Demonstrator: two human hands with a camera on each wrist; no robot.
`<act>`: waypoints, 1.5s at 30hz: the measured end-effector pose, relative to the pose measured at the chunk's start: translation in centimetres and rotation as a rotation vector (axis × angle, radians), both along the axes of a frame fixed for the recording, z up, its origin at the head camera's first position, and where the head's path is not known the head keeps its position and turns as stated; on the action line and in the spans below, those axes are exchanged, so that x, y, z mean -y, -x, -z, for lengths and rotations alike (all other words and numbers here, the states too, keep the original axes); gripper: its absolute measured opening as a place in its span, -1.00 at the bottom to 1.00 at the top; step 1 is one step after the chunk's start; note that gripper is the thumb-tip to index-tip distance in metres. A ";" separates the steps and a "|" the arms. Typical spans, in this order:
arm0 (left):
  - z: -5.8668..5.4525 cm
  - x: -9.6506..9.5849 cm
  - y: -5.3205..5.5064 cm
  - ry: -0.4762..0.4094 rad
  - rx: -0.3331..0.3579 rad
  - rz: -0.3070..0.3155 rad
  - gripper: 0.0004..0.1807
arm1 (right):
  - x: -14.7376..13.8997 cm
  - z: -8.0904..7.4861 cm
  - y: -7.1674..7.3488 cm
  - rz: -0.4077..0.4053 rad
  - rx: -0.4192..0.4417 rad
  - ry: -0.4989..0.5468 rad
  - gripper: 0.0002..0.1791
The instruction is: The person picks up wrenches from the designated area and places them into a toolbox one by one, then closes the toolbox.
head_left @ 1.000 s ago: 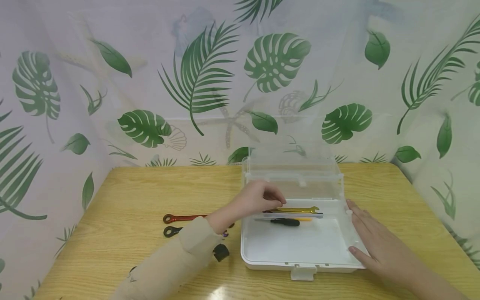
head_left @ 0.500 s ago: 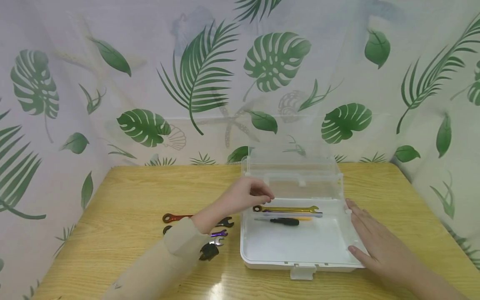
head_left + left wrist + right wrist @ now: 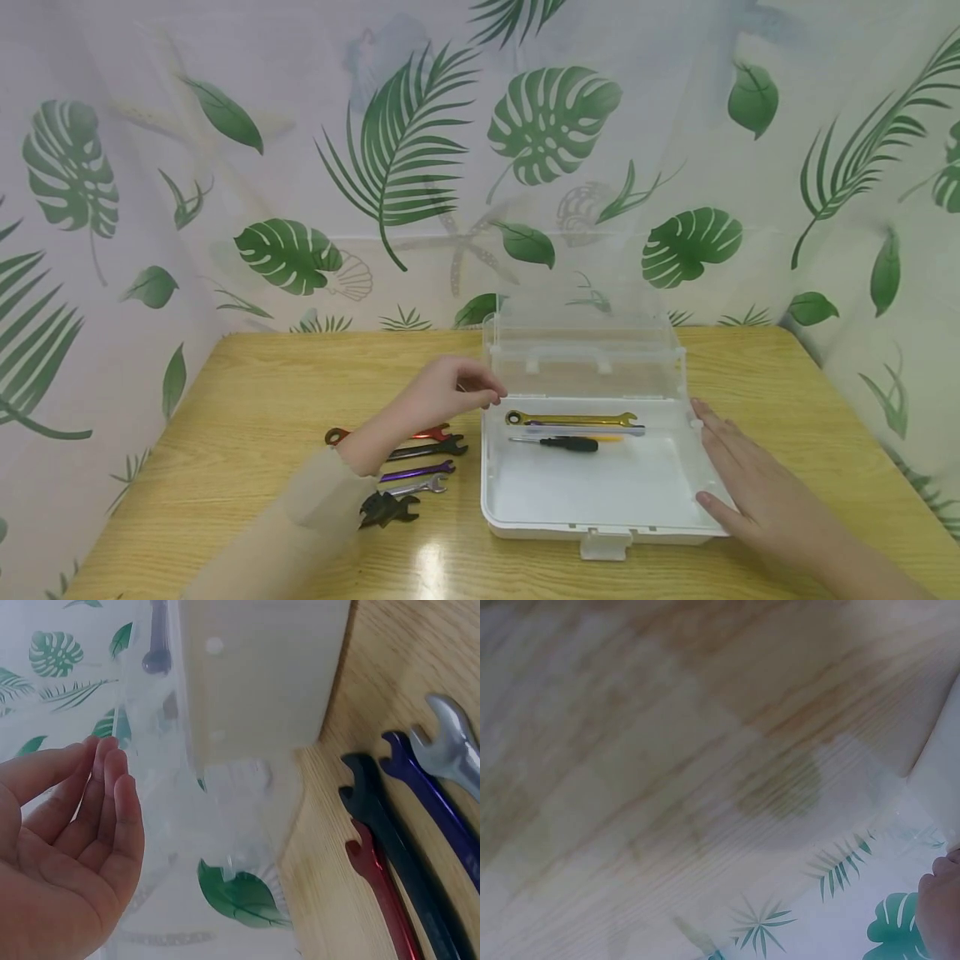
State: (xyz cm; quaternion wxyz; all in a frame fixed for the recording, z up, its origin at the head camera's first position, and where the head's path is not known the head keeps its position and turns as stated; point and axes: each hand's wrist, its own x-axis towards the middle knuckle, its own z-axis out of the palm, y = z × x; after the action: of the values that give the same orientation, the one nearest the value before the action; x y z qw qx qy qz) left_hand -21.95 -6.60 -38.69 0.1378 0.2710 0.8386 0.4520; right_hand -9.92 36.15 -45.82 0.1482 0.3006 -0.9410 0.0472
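My left hand [image 3: 450, 387] hovers by the left wall of a white toolbox [image 3: 600, 492] whose clear lid [image 3: 585, 367] is raised. In the left wrist view its fingers [image 3: 129, 817] bend loosely toward the thumb, with nothing between them. Inside the box lie a gold wrench [image 3: 573, 419], a black-handled screwdriver [image 3: 573, 444] and, partly hidden, something orange [image 3: 609, 438]. My right hand [image 3: 750, 483] rests along the box's right side, fingers extended. The right wrist view catches only part of that hand [image 3: 941, 907].
Left of the box, on the wooden table [image 3: 285, 375], lie a red wrench [image 3: 431, 432], a black wrench [image 3: 427, 450], a purple wrench [image 3: 420, 472], a silver wrench [image 3: 420, 486] and a dark tool [image 3: 390, 508]. A latch [image 3: 606, 546] hangs at the box's front. Leaf-patterned cloth stands behind.
My left hand has drawn away leftward from the gold wrench, out over the box's left edge, uncovering the wrench's ring end and more tools on the table. The right hand has stayed in place.
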 end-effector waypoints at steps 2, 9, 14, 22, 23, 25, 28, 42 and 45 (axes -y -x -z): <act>0.1 0.7 0.0 -0.007 0.008 -0.020 -0.85 | 0.1 -0.1 0.0 0.000 -0.003 0.000 0.03; 0.7 3.0 -0.2 -0.029 0.015 -0.084 -0.83 | 0.2 -0.2 0.0 -0.012 -0.010 0.006 0.01; 1.1 4.5 -0.1 -0.018 0.013 -0.124 -0.82 | 0.1 -0.1 0.0 -0.017 -0.017 0.008 0.01; 2.3 6.5 0.0 0.018 0.026 -0.213 -0.82 | 0.1 0.0 -0.1 -0.002 -0.014 0.000 0.02; 2.5 6.7 0.0 0.017 0.032 -0.224 -0.82 | 0.1 0.0 -0.1 -0.002 -0.015 0.000 0.02; 2.8 7.1 0.0 0.012 0.038 -0.236 -0.82 | 0.1 0.0 0.0 -0.007 -0.021 0.005 0.02; 3.4 7.7 0.0 -0.005 0.055 -0.250 -0.81 | 0.1 0.0 0.0 -0.016 -0.026 0.014 0.01; 5.7 9.6 -0.3 0.003 0.150 -0.298 -0.79 | 0.1 -0.1 -0.1 -0.011 -0.014 0.017 0.00; 6.2 9.7 -0.4 0.014 0.160 -0.297 -0.78 | 0.1 0.0 -0.2 -0.005 -0.009 0.015 0.00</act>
State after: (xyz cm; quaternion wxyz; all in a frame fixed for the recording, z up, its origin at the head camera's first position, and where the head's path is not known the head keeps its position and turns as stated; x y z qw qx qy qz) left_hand -21.59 -16.32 -44.85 0.1379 0.1063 0.8589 0.4817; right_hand -9.77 36.08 -45.81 0.1544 0.3020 -0.9392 0.0534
